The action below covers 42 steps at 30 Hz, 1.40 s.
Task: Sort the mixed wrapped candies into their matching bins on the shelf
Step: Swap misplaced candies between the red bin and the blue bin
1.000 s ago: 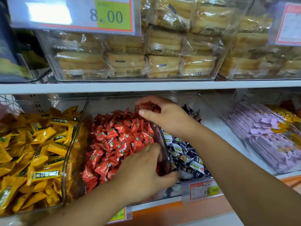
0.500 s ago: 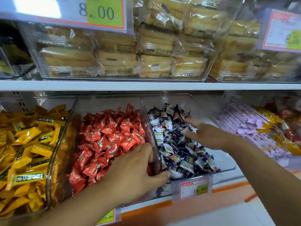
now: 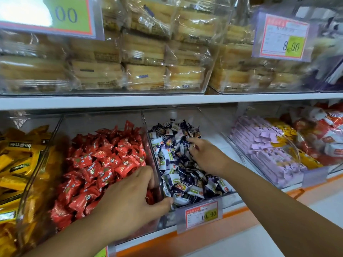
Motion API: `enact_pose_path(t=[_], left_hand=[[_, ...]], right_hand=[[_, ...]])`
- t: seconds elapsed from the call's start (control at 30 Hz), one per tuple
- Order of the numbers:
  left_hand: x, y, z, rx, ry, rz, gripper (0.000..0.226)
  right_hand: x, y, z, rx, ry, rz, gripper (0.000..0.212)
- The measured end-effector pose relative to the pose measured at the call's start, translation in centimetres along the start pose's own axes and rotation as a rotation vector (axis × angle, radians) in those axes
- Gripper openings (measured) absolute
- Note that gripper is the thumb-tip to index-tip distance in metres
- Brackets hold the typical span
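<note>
1. The red wrapped candies (image 3: 104,164) filled a clear bin (image 3: 104,119) on the lower shelf; the dark blue-and-white candies (image 3: 178,164) lay heaped in the next clear bin (image 3: 187,112) to its right.
2. The left hand (image 3: 130,203) gripped the clear wall between those two bins at the front, fingers curled over on the red side, thumb on the blue-and-white side.
3. The right hand (image 3: 206,156) lay palm down in the blue-and-white pile, fingertips bent into the wrappers; whether they pinched a candy could not be told.
4. A price tag (image 3: 201,214) hung on the front of that bin.
5. Yellow packets (image 3: 16,164) filled the bin at far left, lilac packets (image 3: 263,145) one to the right.
6. Clear-wrapped cakes (image 3: 144,58) were stacked on the upper shelf (image 3: 167,100).
</note>
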<state>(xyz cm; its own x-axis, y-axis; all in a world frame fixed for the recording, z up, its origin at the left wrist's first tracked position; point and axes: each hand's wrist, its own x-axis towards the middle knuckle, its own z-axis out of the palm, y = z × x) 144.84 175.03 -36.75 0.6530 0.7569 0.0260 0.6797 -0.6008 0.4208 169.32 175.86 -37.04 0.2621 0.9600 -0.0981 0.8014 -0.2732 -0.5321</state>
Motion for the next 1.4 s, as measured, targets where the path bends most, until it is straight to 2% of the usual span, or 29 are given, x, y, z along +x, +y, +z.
enact_pose_path(t=[0.2, 0.33, 0.5, 0.67, 0.9, 1.07, 1.4], left_hand=[[0.0, -0.2, 0.3, 0.002, 0.023, 0.002, 0.047], [0.1, -0.3, 0.3, 0.005, 0.027, -0.006, 0.049], [0.1, -0.2, 0.3, 0.002, 0.01, 0.006, 0.046], [0.0, 0.0, 0.3, 0.0, 0.022, 0.006, 0.045], [0.0, 0.0, 0.3, 0.02, 0.019, 0.005, 0.045], [0.0, 0.1, 0.1, 0.009, 0.017, 0.007, 0.045], [0.1, 0.2, 0.3, 0.023, 0.006, 0.01, 0.046]], right_hand=[[2.5, 2.2, 1.7, 0.002, -0.071, 0.108, 0.064], [2.5, 2.3, 1.3, 0.029, -0.05, 0.105, 0.061], [2.0, 2.2, 1.3, 0.101, -0.132, 0.097, 0.061], [1.5, 1.5, 1.1, 0.204, -0.035, 0.115, 0.068], [1.3, 1.5, 0.8, 0.39, -0.065, 0.149, 0.062], [1.0, 1.7, 0.6, 0.544, 0.006, 0.098, 0.048], [-1.9, -0.8, -3.1, 0.649, 0.04, -0.124, 0.06]])
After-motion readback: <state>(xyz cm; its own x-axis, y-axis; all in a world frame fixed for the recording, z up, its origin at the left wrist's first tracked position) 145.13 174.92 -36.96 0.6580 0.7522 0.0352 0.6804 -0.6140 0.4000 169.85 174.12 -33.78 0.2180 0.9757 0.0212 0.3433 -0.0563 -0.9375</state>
